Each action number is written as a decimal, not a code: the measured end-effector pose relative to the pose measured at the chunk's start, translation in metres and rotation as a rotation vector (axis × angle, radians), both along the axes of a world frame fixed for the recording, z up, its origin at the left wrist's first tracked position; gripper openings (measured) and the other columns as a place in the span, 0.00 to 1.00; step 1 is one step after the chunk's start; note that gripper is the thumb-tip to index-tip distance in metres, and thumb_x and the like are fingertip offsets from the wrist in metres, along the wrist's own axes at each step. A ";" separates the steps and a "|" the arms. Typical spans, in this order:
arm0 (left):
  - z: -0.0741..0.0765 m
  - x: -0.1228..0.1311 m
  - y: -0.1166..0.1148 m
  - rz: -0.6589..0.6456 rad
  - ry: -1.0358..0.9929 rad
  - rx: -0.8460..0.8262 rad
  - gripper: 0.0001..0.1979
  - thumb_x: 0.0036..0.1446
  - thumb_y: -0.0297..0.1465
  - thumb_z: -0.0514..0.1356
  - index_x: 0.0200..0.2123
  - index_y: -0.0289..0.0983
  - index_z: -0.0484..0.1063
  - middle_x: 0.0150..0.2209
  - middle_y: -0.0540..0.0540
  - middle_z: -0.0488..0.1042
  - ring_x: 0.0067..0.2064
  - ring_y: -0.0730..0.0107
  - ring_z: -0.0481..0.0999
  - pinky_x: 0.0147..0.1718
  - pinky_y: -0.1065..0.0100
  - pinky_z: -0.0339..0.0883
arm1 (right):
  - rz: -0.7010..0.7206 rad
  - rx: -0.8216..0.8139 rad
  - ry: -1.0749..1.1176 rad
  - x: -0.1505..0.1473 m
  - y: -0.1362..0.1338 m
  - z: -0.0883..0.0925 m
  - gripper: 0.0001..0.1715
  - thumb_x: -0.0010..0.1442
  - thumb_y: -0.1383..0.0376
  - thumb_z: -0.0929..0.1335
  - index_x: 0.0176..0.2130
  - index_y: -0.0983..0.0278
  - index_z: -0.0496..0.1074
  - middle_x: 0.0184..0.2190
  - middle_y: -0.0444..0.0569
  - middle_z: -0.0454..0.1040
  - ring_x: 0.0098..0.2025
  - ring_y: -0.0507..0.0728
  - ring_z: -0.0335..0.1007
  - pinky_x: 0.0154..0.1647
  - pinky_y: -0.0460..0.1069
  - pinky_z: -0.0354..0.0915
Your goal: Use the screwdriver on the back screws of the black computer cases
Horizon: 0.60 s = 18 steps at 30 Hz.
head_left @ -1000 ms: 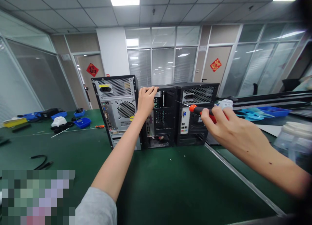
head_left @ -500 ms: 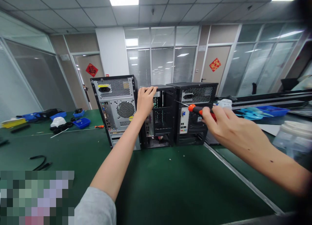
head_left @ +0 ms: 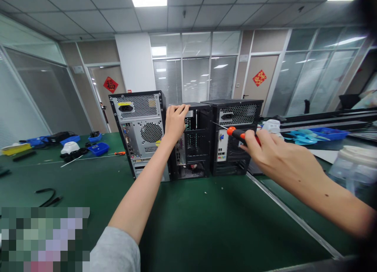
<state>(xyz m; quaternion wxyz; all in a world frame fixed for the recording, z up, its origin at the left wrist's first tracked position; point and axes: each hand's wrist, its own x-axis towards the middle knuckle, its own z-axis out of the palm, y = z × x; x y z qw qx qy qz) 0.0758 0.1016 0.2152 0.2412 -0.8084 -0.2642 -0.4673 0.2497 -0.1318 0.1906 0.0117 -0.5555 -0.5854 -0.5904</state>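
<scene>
Three computer cases stand side by side with their backs toward me. My left hand (head_left: 175, 122) is on the middle computer case (head_left: 198, 144), its fingers bent over the top edge and gripping it. In my right hand (head_left: 273, 150) is a screwdriver (head_left: 240, 134) with a red and black handle. Its thin shaft points left, and the tip is at the right rear edge of the middle case. To the left stands a taller computer case (head_left: 141, 132) with a silver back. The right computer case (head_left: 235, 142) is partly behind the screwdriver and my right hand.
The cases stand on a green table (head_left: 188, 225). Small screws (head_left: 205, 192) lie before them. At left are blue trays (head_left: 98, 148), an orange-handled tool (head_left: 119, 153) and a black cable (head_left: 50, 195). At right are a blue tray (head_left: 330, 133) and a clear jar (head_left: 352, 170).
</scene>
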 end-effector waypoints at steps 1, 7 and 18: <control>0.000 0.000 0.000 0.000 0.000 0.001 0.27 0.58 0.18 0.47 0.58 0.42 0.64 0.54 0.46 0.70 0.50 0.58 0.64 0.53 0.52 0.57 | -0.013 0.015 -0.030 0.000 0.000 0.000 0.16 0.63 0.67 0.58 0.44 0.74 0.69 0.27 0.51 0.66 0.26 0.54 0.60 0.20 0.47 0.42; 0.000 0.000 0.001 0.014 0.007 0.020 0.25 0.59 0.19 0.47 0.58 0.40 0.64 0.54 0.46 0.70 0.50 0.59 0.64 0.53 0.55 0.57 | -0.053 0.034 -0.034 -0.005 -0.001 0.001 0.15 0.63 0.64 0.58 0.35 0.69 0.69 0.25 0.49 0.65 0.22 0.52 0.60 0.21 0.47 0.42; 0.000 0.000 0.001 0.019 0.007 0.026 0.26 0.58 0.18 0.48 0.57 0.42 0.64 0.54 0.47 0.70 0.49 0.58 0.64 0.53 0.54 0.57 | -0.044 0.043 0.027 -0.004 0.001 0.002 0.20 0.65 0.59 0.57 0.33 0.69 0.70 0.20 0.48 0.65 0.17 0.51 0.58 0.22 0.48 0.41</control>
